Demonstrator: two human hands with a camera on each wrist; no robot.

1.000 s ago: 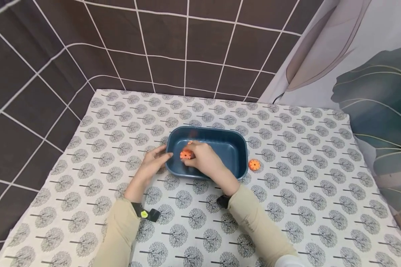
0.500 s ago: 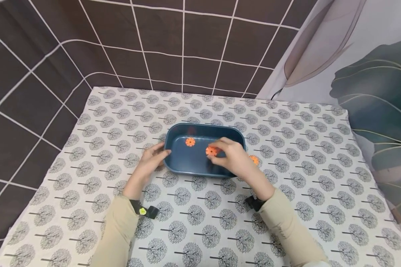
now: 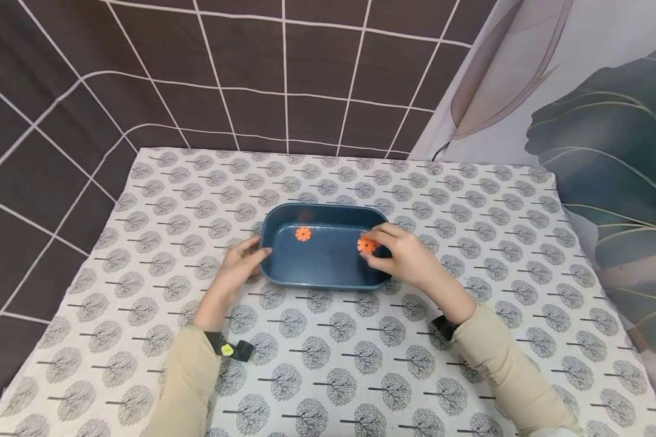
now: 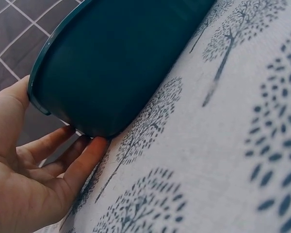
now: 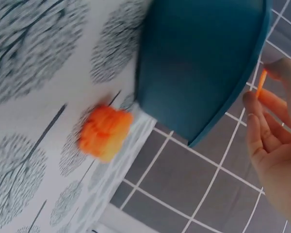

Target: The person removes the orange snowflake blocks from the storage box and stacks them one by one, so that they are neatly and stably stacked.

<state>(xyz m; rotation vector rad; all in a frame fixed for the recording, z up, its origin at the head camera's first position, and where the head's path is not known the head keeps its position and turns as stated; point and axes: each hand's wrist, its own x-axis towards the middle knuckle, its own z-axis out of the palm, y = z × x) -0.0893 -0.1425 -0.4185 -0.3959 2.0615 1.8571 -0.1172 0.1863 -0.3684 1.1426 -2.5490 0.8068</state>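
A dark blue plastic bin (image 3: 325, 286) stands mid-table. My left hand (image 3: 236, 267) holds its left end, thumb over the rim and fingertips low against the outer wall in the left wrist view. My right hand (image 3: 410, 258) pinches a notched orange plastic disc (image 3: 366, 245) between thumb and fingers, over the bin's right end. The right wrist view shows that disc edge-on, above the rim. A second orange disc (image 3: 303, 234) lies inside the bin near the back wall. Beside the bin, a blurred orange stack (image 5: 105, 133) sits on the cloth; in the head view my right hand hides it.
A white cloth (image 3: 306, 328) with grey tree prints covers the table. Behind and to the left hangs a dark curtain (image 3: 240, 67) with white grid lines. A pale leaf-patterned curtain (image 3: 596, 139) hangs at the right.
My right hand has moved right from the bin's left part to its right end with the orange disc, uncovering the disc inside. My left hand stays at the bin's left end.
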